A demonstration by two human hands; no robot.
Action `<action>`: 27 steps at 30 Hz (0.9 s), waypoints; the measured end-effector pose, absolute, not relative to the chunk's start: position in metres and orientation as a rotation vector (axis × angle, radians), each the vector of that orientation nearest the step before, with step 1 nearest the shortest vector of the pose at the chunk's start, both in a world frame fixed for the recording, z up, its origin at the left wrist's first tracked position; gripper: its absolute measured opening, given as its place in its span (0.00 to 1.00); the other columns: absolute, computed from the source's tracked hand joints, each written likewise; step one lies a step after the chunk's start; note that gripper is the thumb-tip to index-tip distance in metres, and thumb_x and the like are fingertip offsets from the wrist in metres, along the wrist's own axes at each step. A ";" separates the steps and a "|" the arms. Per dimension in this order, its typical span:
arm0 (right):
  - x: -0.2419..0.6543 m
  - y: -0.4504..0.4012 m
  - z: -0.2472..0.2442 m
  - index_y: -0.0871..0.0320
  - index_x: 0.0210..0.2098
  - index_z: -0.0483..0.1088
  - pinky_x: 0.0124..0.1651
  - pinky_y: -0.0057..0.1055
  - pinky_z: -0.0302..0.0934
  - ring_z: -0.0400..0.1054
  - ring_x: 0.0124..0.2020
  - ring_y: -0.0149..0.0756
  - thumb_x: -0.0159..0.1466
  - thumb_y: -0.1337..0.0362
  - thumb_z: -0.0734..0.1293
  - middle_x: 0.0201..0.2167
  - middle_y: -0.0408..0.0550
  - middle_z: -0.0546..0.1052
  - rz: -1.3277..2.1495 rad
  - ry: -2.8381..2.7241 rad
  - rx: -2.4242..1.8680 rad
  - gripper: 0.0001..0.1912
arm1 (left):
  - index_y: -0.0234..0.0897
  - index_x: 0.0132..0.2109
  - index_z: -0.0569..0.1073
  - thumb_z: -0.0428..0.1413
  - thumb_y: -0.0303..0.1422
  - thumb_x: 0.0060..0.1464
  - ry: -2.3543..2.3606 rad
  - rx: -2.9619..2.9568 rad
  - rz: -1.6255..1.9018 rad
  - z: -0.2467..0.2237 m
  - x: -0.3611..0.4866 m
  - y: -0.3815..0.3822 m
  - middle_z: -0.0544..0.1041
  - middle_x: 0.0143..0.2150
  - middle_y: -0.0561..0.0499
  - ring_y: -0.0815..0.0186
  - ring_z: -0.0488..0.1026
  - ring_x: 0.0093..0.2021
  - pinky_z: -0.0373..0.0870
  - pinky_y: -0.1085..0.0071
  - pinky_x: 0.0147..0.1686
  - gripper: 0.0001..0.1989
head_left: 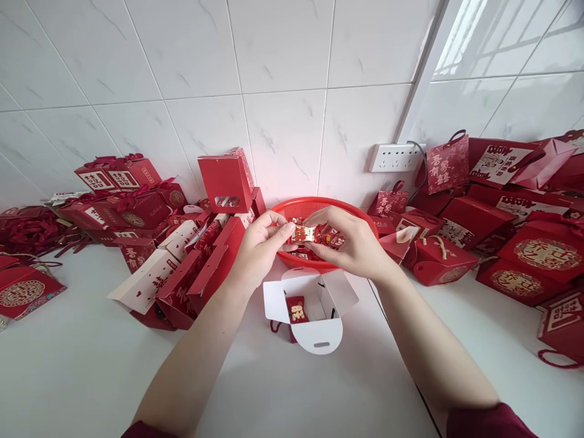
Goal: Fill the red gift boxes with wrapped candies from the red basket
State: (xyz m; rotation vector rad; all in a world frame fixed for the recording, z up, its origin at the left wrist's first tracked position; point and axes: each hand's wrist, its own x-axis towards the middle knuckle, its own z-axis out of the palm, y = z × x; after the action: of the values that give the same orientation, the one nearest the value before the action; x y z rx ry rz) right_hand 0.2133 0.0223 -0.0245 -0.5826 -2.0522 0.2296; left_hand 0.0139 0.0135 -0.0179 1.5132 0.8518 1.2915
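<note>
Between my two hands is a small red and gold wrapped candy (303,233), held over the red plastic basket (314,202). My left hand (263,246) pinches its left end with thumb and fingers. My right hand (349,240) curls around its right end, thumb below; part of the grip is hidden. More red-wrapped candies (333,238) lie in the basket beneath. Just in front stands an open gift box (319,331), its white inner flaps spread outward. Inside it rests a red packet (297,309) with gold lettering, against the left wall.
Folded and standing red boxes (225,182) crowd the left side, beside ribboned boxes (132,198). Many finished-looking red gift boxes (538,255) are piled on the right. A power strip (396,158) is fixed to the tiled wall (283,121) behind the white table (269,389).
</note>
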 end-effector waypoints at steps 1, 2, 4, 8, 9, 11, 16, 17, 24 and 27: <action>0.214 0.020 -0.023 0.52 0.45 0.68 0.49 0.39 0.66 0.71 0.45 0.42 0.64 0.66 0.68 0.44 0.48 0.75 0.215 -2.058 -0.577 0.10 | 0.36 0.38 0.68 0.61 0.41 0.57 0.845 1.537 1.286 -0.017 0.013 0.013 0.75 0.34 0.54 0.70 0.75 0.36 0.77 0.72 0.38 0.13; 0.215 0.018 -0.021 0.52 0.44 0.68 0.48 0.39 0.66 0.71 0.45 0.42 0.63 0.67 0.68 0.44 0.48 0.75 0.195 -2.063 -0.575 0.10 | 0.36 0.38 0.68 0.60 0.41 0.58 0.840 1.557 1.283 -0.016 0.012 0.012 0.74 0.33 0.54 0.70 0.74 0.35 0.77 0.73 0.38 0.13; 0.216 0.014 -0.019 0.52 0.43 0.67 0.48 0.39 0.66 0.71 0.45 0.42 0.63 0.67 0.68 0.44 0.49 0.74 0.145 -2.077 -0.583 0.10 | 0.36 0.37 0.69 0.59 0.41 0.59 0.836 1.593 1.270 -0.012 0.011 0.009 0.74 0.32 0.55 0.72 0.73 0.33 0.76 0.74 0.38 0.12; 0.216 0.008 -0.017 0.52 0.44 0.67 0.47 0.39 0.67 0.70 0.44 0.43 0.63 0.68 0.67 0.44 0.50 0.73 0.032 -2.085 -0.607 0.10 | 0.36 0.43 0.73 0.62 0.39 0.57 0.788 1.649 1.126 -0.006 0.011 0.002 0.77 0.38 0.51 0.68 0.75 0.39 0.74 0.70 0.44 0.12; 0.216 0.006 -0.017 0.52 0.44 0.67 0.46 0.40 0.67 0.71 0.44 0.43 0.63 0.68 0.66 0.45 0.50 0.73 0.019 -2.086 -0.608 0.10 | 0.36 0.43 0.74 0.62 0.39 0.56 0.774 1.663 1.093 -0.006 0.011 0.001 0.78 0.40 0.50 0.66 0.76 0.41 0.74 0.68 0.46 0.12; 0.216 0.004 -0.017 0.52 0.45 0.67 0.46 0.40 0.67 0.71 0.44 0.44 0.63 0.68 0.66 0.45 0.50 0.73 0.026 -2.093 -0.614 0.11 | 0.34 0.41 0.76 0.62 0.39 0.56 0.762 1.697 1.074 -0.006 0.013 0.000 0.79 0.41 0.48 0.64 0.76 0.44 0.73 0.68 0.47 0.12; 0.217 0.000 -0.017 0.51 0.50 0.65 0.44 0.40 0.67 0.71 0.43 0.43 0.67 0.65 0.65 0.47 0.50 0.74 0.131 -2.192 -0.673 0.12 | 0.34 0.43 0.78 0.61 0.40 0.57 0.833 1.765 1.050 -0.009 0.015 0.000 0.80 0.42 0.47 0.61 0.77 0.44 0.73 0.67 0.46 0.13; 0.218 0.000 -0.017 0.51 0.50 0.64 0.44 0.39 0.67 0.71 0.43 0.43 0.67 0.64 0.65 0.47 0.50 0.74 0.147 -2.209 -0.679 0.12 | 0.35 0.44 0.78 0.61 0.40 0.57 0.860 1.777 1.042 -0.010 0.015 0.000 0.80 0.43 0.46 0.60 0.77 0.44 0.73 0.66 0.46 0.14; 0.226 -0.001 -0.015 0.53 0.46 0.68 0.41 0.37 0.66 0.72 0.41 0.42 0.66 0.67 0.65 0.45 0.50 0.75 0.195 -2.291 -0.783 0.09 | 0.38 0.45 0.80 0.58 0.43 0.59 1.016 1.934 0.870 -0.010 0.014 0.000 0.81 0.42 0.46 0.57 0.78 0.43 0.74 0.63 0.42 0.15; 0.228 -0.001 -0.018 0.52 0.42 0.71 0.36 0.34 0.65 0.72 0.36 0.40 0.63 0.67 0.67 0.39 0.46 0.78 0.404 -2.479 -0.858 0.07 | 0.41 0.47 0.79 0.56 0.44 0.59 1.086 1.989 0.735 -0.008 0.008 0.000 0.81 0.43 0.47 0.58 0.78 0.43 0.74 0.65 0.41 0.15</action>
State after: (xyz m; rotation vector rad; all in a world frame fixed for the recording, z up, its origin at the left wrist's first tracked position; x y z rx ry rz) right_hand 0.2277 -0.0008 -0.0176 -0.8579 -2.4794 0.4036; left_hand 0.0085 -0.0001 -0.0076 1.9890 1.0860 0.7348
